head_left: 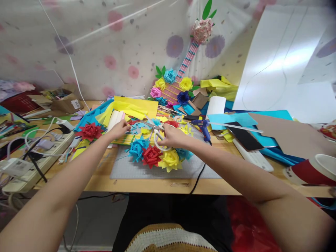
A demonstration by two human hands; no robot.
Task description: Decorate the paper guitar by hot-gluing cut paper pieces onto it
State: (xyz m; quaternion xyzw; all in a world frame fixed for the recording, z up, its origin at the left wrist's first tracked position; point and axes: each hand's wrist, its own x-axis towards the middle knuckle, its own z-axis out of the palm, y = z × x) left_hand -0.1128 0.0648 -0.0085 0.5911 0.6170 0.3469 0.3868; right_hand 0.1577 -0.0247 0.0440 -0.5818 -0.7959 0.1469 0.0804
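Observation:
My right hand (173,136) grips a pair of scissors (158,133) by its white handles, and the parted blades point up and left. My left hand (120,128) is closed in a pinch beside a pale paper roll (114,119); whatever its fingertips hold is too small to make out. Below the scissors, paper flowers in blue (139,148), red (151,156) and yellow (170,159) lie on a grey cutting mat (119,171). Yellow crepe paper (136,106) lies behind my left hand. Small paper scraps (144,130) are scattered between the hands.
A blue glue gun (203,129) stands right of my right hand, its cord running over the table edge. Farther right are a phone (245,136) and a paper cup (312,170). At left lie a power strip (49,154) and cables. A flower-trimmed paper guitar (170,91) leans at the back.

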